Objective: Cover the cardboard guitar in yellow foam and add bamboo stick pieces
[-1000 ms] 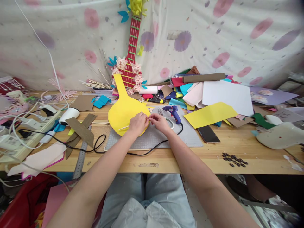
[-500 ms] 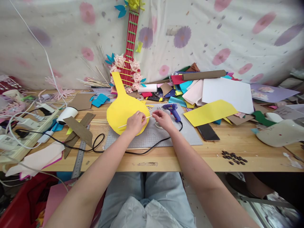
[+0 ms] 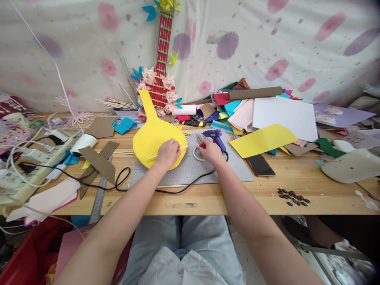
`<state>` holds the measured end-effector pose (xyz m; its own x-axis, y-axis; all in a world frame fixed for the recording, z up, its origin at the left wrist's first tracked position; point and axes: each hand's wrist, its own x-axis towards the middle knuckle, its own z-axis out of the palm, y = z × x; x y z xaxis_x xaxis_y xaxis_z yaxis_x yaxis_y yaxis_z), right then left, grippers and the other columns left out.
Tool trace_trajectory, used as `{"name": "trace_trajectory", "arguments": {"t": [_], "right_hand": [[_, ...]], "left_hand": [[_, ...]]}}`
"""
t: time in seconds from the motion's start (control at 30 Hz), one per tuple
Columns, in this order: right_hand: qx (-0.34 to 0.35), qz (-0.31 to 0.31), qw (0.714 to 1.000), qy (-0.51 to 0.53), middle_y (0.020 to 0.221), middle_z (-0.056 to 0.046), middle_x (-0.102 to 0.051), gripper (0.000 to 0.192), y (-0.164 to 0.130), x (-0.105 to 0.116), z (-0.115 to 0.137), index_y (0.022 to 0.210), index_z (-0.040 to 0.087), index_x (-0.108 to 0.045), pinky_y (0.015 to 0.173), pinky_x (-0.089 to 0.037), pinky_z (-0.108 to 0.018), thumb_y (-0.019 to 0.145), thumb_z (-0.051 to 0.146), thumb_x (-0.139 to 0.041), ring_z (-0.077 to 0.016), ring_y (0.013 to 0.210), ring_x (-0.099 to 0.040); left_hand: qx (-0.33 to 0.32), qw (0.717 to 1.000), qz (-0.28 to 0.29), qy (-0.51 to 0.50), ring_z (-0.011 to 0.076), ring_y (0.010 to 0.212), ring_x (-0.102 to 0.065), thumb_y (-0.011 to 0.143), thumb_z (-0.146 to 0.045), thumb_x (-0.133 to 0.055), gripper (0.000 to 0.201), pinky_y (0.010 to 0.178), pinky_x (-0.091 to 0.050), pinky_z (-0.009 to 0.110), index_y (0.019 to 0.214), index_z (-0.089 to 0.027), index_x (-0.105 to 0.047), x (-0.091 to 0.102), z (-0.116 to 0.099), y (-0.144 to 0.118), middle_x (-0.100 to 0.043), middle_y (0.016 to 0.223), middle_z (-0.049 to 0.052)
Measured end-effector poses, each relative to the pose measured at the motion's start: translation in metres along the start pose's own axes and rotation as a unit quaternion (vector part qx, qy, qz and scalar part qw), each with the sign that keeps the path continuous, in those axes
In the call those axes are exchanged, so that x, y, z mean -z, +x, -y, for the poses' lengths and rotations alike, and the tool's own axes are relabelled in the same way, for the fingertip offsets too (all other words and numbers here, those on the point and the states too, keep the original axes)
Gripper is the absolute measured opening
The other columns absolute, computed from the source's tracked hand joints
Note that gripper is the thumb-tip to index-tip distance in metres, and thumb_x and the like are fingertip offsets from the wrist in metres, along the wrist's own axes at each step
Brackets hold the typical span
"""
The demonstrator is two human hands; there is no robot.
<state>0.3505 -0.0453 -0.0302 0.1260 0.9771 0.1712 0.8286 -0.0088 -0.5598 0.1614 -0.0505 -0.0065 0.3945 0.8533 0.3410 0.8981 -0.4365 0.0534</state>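
Left hand (image 3: pixel 168 153) fingers pinch thin wooden stick (image 3: pixel 154 156) over smooth yellow paddle-shaped foam (image 3: pixel 150 136); right hand (image 3: pixel 209 151) fingers curled closed on tape ring (image 3: pixel 196 154).

On the table (image 3: pixel 208 202) a cutting mat (image 3: pixel 190 170) is laid; a guitar-shaped cutout (image 3: pixel 151 136) is spread over its left end. A glue gun (image 3: pixel 216 138) is set at the mat's far edge — a phone (image 3: pixel 260 165) just right of it — a ruler (image 3: pixel 101 196) is placed well left.

Bright even daylight, soft shadows, sharp centre, edges bowed and blurred
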Motion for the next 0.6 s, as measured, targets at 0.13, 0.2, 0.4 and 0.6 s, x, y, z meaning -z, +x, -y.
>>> {"name": "trace_trajectory", "arguments": {"t": [0.13, 0.2, 0.4, 0.6], "right_hand": [[-0.029, 0.007, 0.997, -0.076, 0.086, -0.007, -0.065, 0.018, -0.002, 0.006, 0.003, 0.083, 0.020, -0.062, 0.068, -0.043, -0.031, 0.080, 0.034, -0.051, -0.0225, 0.084, -0.060], [-0.042, 0.014, 0.994, -0.095, 0.089, -0.007, -0.065, 0.020, -0.002, 0.008, 0.003, 0.084, 0.020, -0.062, 0.069, -0.043, -0.031, 0.080, 0.035, -0.050, -0.0228, 0.086, -0.060], [-0.021, 0.008, 0.996, -0.086, 0.086, -0.007, -0.066, 0.019, -0.001, 0.007, 0.002, 0.083, 0.019, -0.064, 0.066, -0.041, -0.029, 0.080, 0.033, -0.051, -0.0213, 0.083, -0.060], [0.100, -0.016, 0.995, 0.003, 0.088, -0.003, -0.067, 0.018, -0.005, -0.004, 0.010, 0.085, 0.020, -0.064, 0.066, -0.038, -0.025, 0.083, 0.028, -0.048, -0.0159, 0.082, -0.059]], "left_hand": [[-0.001, 1.000, 0.001, 0.013, 0.0213, 0.085, -0.057, 0.082, -0.019, -0.049, 0.013, 0.074, -0.041, 0.034, 0.084, -0.015, -0.061, 0.001, 0.000, -0.001, -0.061, 0.089, 0.007], [0.001, 1.000, -0.001, 0.015, 0.0214, 0.085, -0.057, 0.081, -0.018, -0.050, 0.012, 0.075, -0.041, 0.034, 0.084, -0.015, -0.061, 0.002, 0.000, -0.002, -0.062, 0.089, 0.007], [-0.004, 1.000, -0.011, 0.011, 0.0212, 0.087, -0.057, 0.082, -0.018, -0.049, 0.012, 0.074, -0.041, 0.033, 0.084, -0.016, -0.061, 0.001, -0.001, -0.004, -0.061, 0.089, 0.007], [-0.007, 1.000, -0.012, 0.008, 0.0215, 0.088, -0.055, 0.083, -0.018, -0.049, 0.012, 0.075, -0.040, 0.034, 0.085, -0.016, -0.060, 0.000, -0.002, -0.005, -0.060, 0.088, 0.008]]}}
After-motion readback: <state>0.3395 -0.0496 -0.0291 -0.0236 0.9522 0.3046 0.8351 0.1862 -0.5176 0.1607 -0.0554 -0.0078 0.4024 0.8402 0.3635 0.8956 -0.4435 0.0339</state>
